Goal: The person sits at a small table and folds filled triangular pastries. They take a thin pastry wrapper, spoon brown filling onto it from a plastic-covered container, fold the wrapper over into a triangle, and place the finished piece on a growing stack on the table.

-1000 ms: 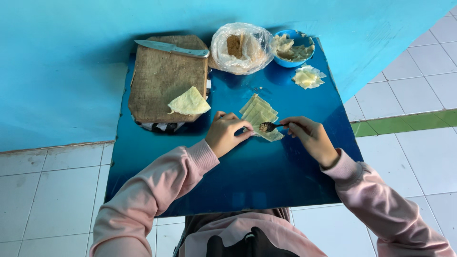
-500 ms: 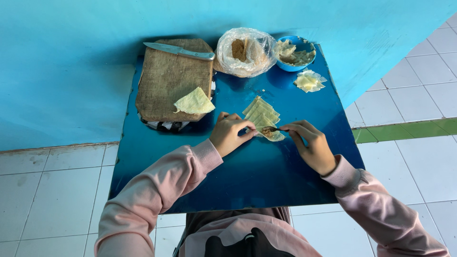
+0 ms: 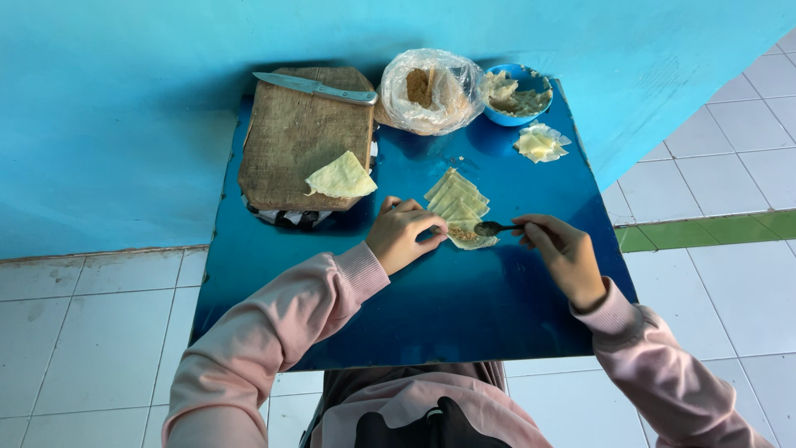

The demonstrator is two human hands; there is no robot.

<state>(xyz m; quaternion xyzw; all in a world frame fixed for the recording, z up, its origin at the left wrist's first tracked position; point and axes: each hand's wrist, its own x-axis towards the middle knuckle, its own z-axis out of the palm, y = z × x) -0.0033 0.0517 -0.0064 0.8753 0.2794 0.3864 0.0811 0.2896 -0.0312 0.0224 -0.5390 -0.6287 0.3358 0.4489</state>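
Right hand (image 3: 564, 253) pulled back rightward, small metal spoon (image 3: 495, 226) now lifted off the thin pale-yellow wrapper sheet (image 3: 464, 235); brown filling left on it, just beside left hand (image 3: 404, 232) fingertips, which shifted slightly toward the wrapper edge.

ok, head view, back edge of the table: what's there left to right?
Wooden cutting board with the knife on it → clear plastic bag of brown filling → blue bowl → small pile of folded wrappers.

Glossy blue table (image 3: 464, 307), rough worn wooden board (image 3: 303, 137), metal knife (image 3: 315, 87), crinkled plastic bag (image 3: 431, 91)
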